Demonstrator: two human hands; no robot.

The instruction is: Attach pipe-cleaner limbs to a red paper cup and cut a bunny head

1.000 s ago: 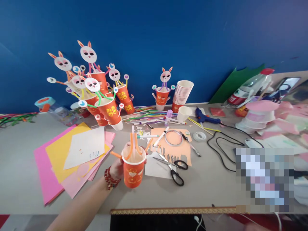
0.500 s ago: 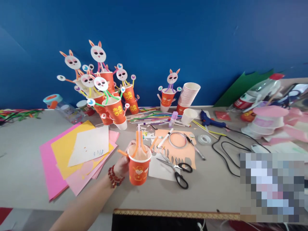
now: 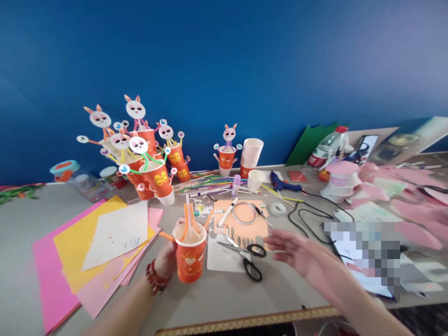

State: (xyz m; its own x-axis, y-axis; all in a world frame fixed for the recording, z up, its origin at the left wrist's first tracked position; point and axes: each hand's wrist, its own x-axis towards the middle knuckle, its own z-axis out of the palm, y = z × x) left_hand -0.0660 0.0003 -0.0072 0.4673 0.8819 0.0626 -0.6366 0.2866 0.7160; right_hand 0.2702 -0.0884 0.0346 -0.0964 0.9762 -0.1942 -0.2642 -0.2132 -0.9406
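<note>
At one table (image 3: 276, 294), one of two hands (image 3: 167, 260) (image 3: 301, 256) grips one cup (image 3: 190, 261).

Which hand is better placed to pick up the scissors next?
Probably the right hand: it looks empty and is close to the black-handled scissors, while the left hand holds the red paper cup.

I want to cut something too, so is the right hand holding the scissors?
No, the scissors lie partly on white paper, and the right hand is beside them, not gripping them.
</note>
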